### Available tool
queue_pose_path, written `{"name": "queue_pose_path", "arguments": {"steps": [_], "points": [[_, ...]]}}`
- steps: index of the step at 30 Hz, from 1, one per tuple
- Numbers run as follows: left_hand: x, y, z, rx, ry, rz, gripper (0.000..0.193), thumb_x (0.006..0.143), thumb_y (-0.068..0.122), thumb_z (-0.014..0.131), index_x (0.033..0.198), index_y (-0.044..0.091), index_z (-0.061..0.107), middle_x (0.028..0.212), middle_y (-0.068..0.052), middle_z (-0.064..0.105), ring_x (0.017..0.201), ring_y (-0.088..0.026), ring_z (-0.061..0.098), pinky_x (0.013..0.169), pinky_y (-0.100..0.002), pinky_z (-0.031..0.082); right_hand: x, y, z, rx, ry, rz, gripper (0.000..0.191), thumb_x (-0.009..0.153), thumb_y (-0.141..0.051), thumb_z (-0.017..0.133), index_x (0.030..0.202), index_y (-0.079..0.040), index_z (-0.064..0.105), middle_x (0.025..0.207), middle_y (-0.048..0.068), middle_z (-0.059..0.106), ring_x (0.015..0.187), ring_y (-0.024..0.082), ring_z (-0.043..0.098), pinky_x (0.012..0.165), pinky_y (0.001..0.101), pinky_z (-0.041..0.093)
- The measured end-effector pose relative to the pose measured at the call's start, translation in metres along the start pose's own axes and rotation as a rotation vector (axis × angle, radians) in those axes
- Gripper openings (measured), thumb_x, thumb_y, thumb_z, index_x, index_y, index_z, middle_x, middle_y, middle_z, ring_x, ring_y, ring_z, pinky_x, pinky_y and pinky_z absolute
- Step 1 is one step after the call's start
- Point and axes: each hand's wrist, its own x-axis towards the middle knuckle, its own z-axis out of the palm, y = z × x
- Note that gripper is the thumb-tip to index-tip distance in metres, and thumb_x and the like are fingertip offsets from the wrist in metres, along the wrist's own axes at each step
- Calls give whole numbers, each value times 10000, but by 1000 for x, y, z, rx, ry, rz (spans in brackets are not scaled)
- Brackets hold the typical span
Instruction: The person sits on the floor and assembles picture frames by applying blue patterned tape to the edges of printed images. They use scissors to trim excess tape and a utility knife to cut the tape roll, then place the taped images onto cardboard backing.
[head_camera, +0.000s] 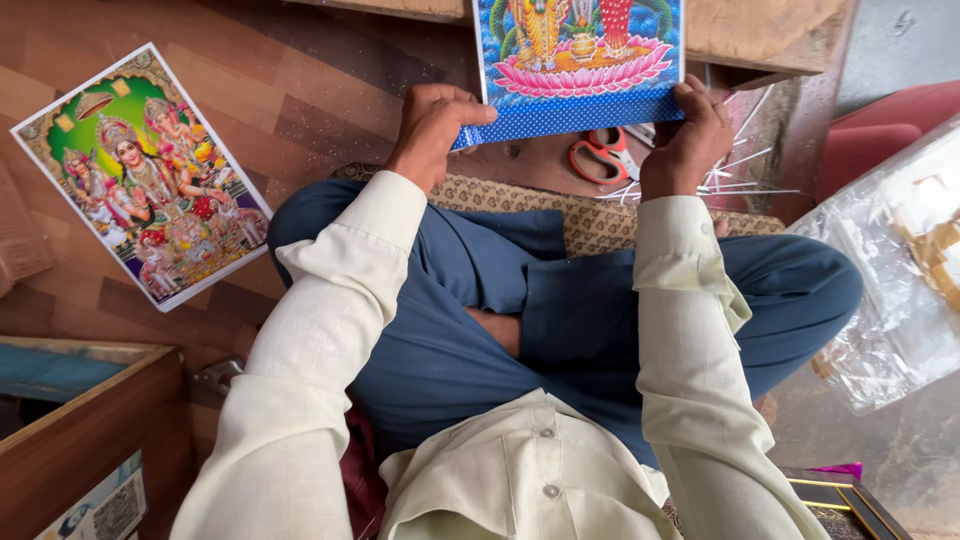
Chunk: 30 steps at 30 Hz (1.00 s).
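Both your hands grip the blue religious print: left hand pinching its lower-left corner, right hand its lower-right.

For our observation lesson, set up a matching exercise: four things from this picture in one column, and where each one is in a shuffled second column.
Things:
1. blue-bordered print
2. green-backed print
3. scissors
4. clear plastic bag

Places:
A. flat on the floor beyond the left hand
B. at the far right, past the person's knee
C. held at its lower edge by both hands, the right hand at its right corner
D. on the floor under the held print, between the hands

Pairs: 1-C, 2-A, 3-D, 4-B
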Motion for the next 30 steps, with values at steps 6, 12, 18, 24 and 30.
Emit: {"name": "queue_pose_path", "arguments": {"steps": [6,12,18,24,30], "points": [[5,-9,2,-9,28,-14,146,727,74,808,796,-12,712,744,-108,745,628,-171,693,526,-323,528,-71,18,19,-829,70,-992,303,954,-19,734,1243,20,650,1195,157,698,1131,296,671,1035,456,524],[13,-21,2,-113,-16,77,152,756,55,817,821,-59,740,770,-125,754,660,-172,707,595,-304,562,-166,31,50,-1403,-788,-1189,529,910,6,659,1434,-10,591,1470,167,543,1417,349,495,1231,553,306],[6,-11,5,-68,29,-16,176,715,62,823,813,-34,713,760,-136,735,619,-186,684,500,-305,521,-134,-7,38,-1477,-673,-1190,552,934,-29,706,1459,38,547,1489,197,530,1438,369,473,1237,561,306],[1,1,7,-12,32,-30,204,716,74,814,854,-29,705,786,-136,749,639,-181,697,501,-295,523,-82,-32,9,-1387,-448,-984,580,812,58,672,1385,94,592,1441,270,554,1348,435,513,1146,458,426],[8,-3,4,18,37,-16,210,730,72,814,878,-25,702,793,-133,747,652,-169,698,515,-288,537,-38,-47,16,-1184,-436,-811,308,835,-20,801,1142,-27,778,1179,166,722,1015,283,739,931,370,590]]}}
